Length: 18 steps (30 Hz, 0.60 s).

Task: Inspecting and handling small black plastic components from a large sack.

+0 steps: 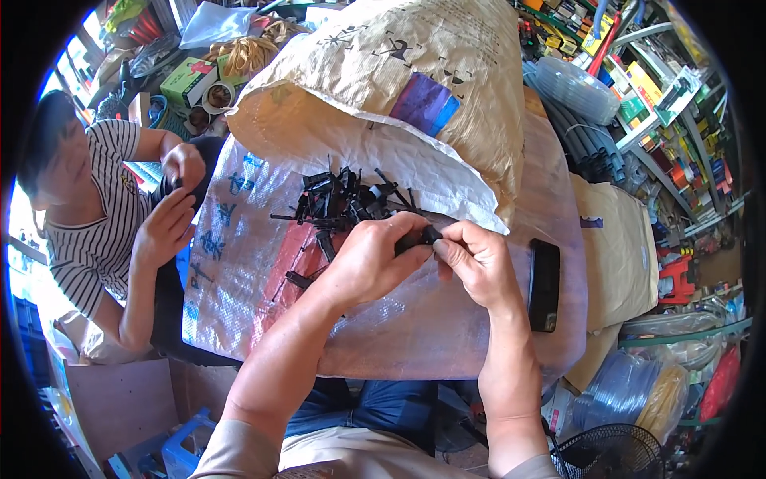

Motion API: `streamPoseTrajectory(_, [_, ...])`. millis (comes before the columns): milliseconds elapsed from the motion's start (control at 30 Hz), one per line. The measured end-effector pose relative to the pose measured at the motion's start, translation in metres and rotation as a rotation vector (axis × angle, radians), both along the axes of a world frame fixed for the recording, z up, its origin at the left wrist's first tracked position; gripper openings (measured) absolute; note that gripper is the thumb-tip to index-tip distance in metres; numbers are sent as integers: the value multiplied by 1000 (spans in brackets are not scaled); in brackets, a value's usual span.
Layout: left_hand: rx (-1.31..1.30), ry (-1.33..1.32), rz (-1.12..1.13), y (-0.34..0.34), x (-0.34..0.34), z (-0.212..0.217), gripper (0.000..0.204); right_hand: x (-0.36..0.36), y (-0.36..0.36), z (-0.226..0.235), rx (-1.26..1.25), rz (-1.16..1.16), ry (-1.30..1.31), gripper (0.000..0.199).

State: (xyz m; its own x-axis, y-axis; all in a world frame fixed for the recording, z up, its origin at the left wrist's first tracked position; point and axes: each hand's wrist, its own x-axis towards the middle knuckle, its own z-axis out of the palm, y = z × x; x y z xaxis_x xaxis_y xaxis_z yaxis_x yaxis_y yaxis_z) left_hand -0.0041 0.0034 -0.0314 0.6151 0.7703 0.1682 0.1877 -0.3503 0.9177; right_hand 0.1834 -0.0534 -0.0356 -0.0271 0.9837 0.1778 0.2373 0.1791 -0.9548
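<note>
Small black plastic part (pixel 416 238) sits pinched between the person's two hands above a woven plastic sack (pixel 239 271) spread like a work surface. Left hand (pixel 375 259) is curled closed around the part, thumb and fingers wrapped over it. Right hand (pixel 476 259) meets it from the other side, fingertips closed on the part's end, the remaining fingers bent inward. Just beyond the hands lies a loose pile of black plastic pieces (pixel 343 199), spilling from the mouth of a large tan sack (pixel 415 72) lying on its side. A black phone (pixel 544 285) rests flat on the woven sack to the right of the right hand. At the left a co-worker in a striped shirt (pixel 96 215) sits with both hands raised together, holding something small and dark
</note>
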Motion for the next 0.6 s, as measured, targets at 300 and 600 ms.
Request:
streamPoseTrajectory(300, [-33,-125,-10,2,2,-8,28,0,-1,-3,-73,103,17,9])
streamPoseTrajectory(600, [-895,-791,-169,9,-6,-1,35,-9,-3,-8,-4,133,218,10])
